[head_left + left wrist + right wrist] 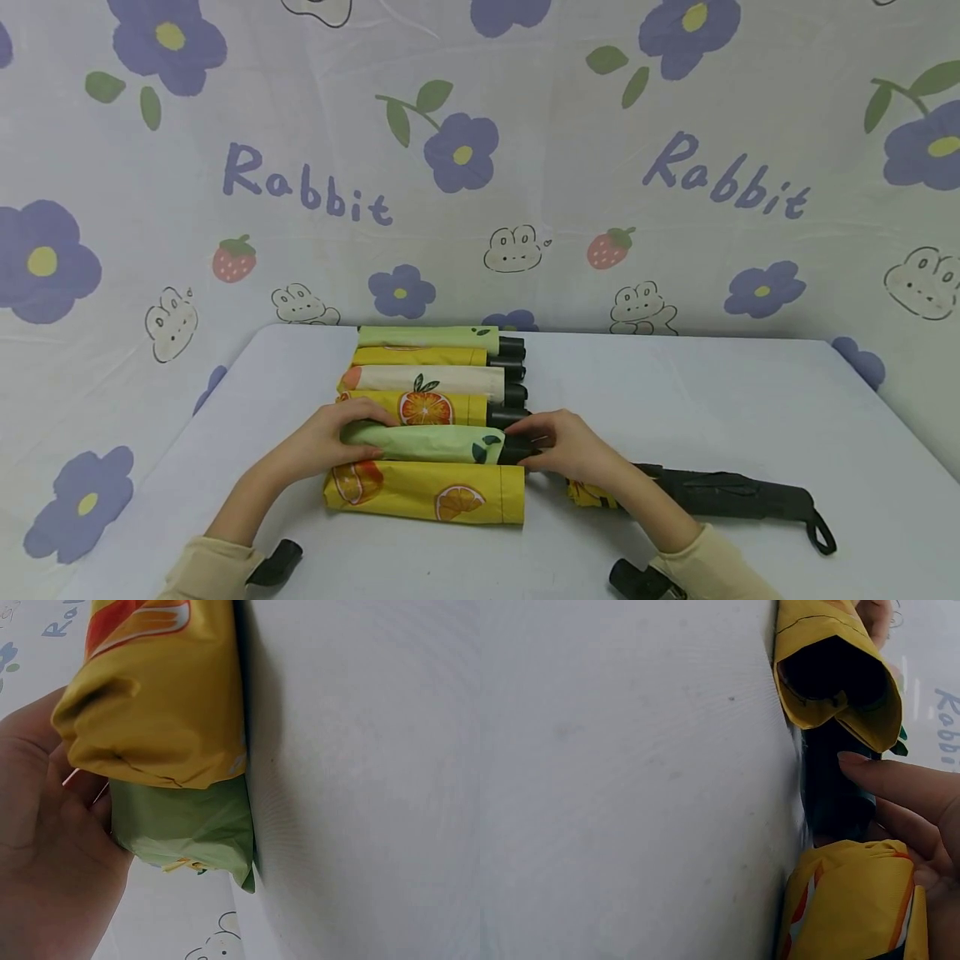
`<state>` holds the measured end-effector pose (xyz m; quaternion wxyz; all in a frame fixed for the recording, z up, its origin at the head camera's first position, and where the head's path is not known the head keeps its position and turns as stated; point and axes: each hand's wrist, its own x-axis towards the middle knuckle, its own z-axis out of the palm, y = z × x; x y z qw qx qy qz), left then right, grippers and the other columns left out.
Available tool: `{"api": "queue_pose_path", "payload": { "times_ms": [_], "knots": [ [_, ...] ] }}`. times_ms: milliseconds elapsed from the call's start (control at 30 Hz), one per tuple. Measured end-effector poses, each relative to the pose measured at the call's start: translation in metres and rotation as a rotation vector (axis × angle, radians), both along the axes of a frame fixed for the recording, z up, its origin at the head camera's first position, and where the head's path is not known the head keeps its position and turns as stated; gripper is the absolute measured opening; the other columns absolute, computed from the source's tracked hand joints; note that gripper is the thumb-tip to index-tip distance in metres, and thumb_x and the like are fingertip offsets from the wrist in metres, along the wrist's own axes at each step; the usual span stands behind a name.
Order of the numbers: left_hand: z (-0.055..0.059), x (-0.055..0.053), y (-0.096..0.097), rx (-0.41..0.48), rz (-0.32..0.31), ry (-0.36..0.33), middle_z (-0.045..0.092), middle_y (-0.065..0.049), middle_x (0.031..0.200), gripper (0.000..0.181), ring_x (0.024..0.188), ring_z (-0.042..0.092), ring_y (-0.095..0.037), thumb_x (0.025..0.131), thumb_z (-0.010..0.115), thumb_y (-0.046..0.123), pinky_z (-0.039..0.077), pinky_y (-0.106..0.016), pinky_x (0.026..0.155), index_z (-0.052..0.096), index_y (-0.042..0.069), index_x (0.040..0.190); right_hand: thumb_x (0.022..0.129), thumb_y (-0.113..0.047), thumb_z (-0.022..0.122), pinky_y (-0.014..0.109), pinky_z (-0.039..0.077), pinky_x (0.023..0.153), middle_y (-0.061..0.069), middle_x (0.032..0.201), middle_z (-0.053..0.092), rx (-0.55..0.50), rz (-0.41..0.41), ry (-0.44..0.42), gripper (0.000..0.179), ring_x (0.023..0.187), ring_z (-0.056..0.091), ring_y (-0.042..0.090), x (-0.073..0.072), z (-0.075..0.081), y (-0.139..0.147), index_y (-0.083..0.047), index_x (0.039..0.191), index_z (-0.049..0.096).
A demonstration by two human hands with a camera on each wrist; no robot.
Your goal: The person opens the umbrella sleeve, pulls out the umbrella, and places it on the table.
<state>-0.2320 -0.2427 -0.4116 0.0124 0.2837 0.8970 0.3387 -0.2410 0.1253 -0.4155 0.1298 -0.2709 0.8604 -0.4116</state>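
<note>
In the head view, several folded umbrellas in printed sleeves lie side by side. My left hand (337, 433) grips the left end of the light green umbrella (427, 442), thumb on the near side and fingers on the far side. At its other end, my right hand (566, 446) holds the black handle (516, 450); the right wrist view shows the thumb (885, 776) on it. In front lies a yellow sleeve (480, 493) with orange slices, its dark opening visible in the right wrist view. Behind the green one is a yellow umbrella (465, 408).
Farther back lie a cream umbrella (450, 382), another yellow one (420, 357) and another green one (427, 337). A black folded umbrella (735, 493) with a wrist loop lies at the right; yellow printed fabric (592, 494) shows at its left end. A patterned curtain hangs behind the white table (675, 392).
</note>
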Motion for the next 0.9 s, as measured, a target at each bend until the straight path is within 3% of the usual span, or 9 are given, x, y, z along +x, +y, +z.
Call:
{"api": "queue_pose_path", "payload": {
  "times_ms": [367, 900],
  "knots": [
    [-0.0001, 0.0007, 0.0000, -0.008, -0.007, -0.014, 0.068, 0.011, 0.118, 0.036, 0.114, 0.060, -0.010, 0.083, 0.078, 0.025, 0.047, -0.033, 0.102, 0.066, 0.028, 0.117, 0.081, -0.005, 0.077, 0.043, 0.055, 0.094, 0.018, 0.130, 0.061, 0.033, -0.041, -0.010, 0.042, 0.114, 0.064, 0.036, 0.0024, -0.0006, -0.0037, -0.008, 0.121, 0.067],
    [0.0027, 0.0021, 0.0005, -0.057, -0.032, 0.015, 0.067, 0.008, 0.122, 0.040, 0.117, 0.060, -0.014, 0.084, 0.077, 0.024, 0.048, -0.036, 0.102, 0.065, 0.027, 0.122, 0.083, -0.006, 0.075, 0.039, 0.056, 0.093, 0.016, 0.123, 0.066, 0.012, -0.028, 0.048, 0.036, 0.114, 0.064, 0.032, 0.0055, -0.0006, -0.0030, -0.005, 0.119, 0.068]
  ]
}}
